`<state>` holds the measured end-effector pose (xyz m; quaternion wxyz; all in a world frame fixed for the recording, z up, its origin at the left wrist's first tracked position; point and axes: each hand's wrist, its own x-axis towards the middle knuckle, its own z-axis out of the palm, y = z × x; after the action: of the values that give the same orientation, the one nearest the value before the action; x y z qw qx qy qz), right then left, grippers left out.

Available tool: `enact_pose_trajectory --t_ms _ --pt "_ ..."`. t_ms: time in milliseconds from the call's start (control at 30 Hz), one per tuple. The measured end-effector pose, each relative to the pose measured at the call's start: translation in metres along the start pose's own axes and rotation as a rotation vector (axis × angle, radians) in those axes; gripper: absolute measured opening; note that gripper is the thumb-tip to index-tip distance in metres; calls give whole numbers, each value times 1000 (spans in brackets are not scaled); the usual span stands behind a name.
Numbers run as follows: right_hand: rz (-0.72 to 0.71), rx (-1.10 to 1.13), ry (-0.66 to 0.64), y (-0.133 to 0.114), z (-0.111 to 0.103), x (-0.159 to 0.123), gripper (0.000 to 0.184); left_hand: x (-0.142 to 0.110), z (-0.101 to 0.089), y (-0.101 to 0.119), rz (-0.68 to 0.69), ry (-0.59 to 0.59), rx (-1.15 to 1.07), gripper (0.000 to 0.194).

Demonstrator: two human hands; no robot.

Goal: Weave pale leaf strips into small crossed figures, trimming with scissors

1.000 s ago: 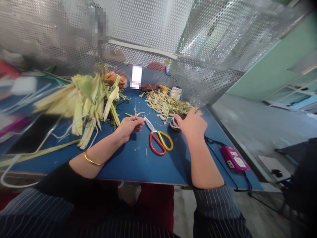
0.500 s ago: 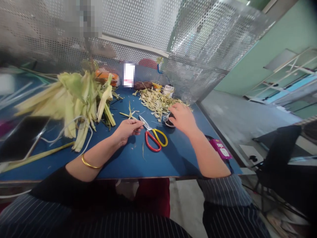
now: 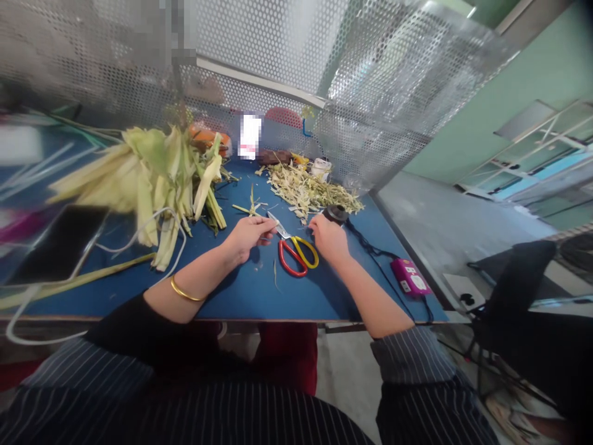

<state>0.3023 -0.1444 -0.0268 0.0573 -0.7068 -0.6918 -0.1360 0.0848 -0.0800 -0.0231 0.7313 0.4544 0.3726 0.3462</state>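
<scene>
My left hand (image 3: 249,233) rests on the blue table (image 3: 241,290) with its fingers pinched together on a thin pale strip too small to name. My right hand (image 3: 328,237) lies just right of the scissors (image 3: 294,250), fingers curled as if pinching a fine white thread; what it holds is too small to make out. The scissors have one red and one yellow handle and lie between the two hands. A small dark round object (image 3: 335,213) sits just beyond my right hand.
A pile of yellow-green leaves (image 3: 157,179) lies at the left. Cut leaf scraps (image 3: 309,191) are heaped at the back. A phone (image 3: 60,244) with a white cable lies far left. A pink device (image 3: 408,277) with a black cord sits near the right edge. Perforated metal screens (image 3: 352,80) stand behind.
My right hand has drawn back from the dark round object near the scraps toward the scissors. My left hand has stayed in place, still pinched.
</scene>
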Motion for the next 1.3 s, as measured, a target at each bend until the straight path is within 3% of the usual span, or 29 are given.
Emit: enact_pose_trajectory --t_ms 67,133,333,533,633,700,767,867,933,1067,1167,1300 --pt "53 109 28 -3 0 -16 32 -1 1 -1 -8 -22 -7 16" --pt "14 118 102 -7 2 -30 32 -2 2 -2 -38 -47 -4 14" --pt "-303 3 312 -31 2 -43 26 1 2 -5 -173 -158 -9 10" --pt "-640 -33 291 -67 -1 -36 24 9 -4 -8 -359 -340 -121 12" --pt "-752 -18 269 -76 -2 -38 26 11 -7 -7 -420 -403 -193 17" --pt "-769 11 242 -72 -6 -40 24 12 -8 -6 -418 -382 -222 18" --pt "-635 62 237 -59 -12 -37 24 12 -7 -5 -374 -305 -221 18" --pt "73 73 359 -28 -24 -18 43 11 -5 -4 -285 -189 -189 15" --pt "319 28 267 -10 -29 1 66 10 -4 -3 -240 -149 -161 15" --pt "397 51 -47 6 -34 28 68 13 -8 0 -184 -104 -163 13" --pt "346 34 -102 14 -39 32 56 18 -12 0 -157 -69 -176 14" --pt "298 49 -148 48 -45 29 49 22 -14 -3 -145 -65 -159 15"
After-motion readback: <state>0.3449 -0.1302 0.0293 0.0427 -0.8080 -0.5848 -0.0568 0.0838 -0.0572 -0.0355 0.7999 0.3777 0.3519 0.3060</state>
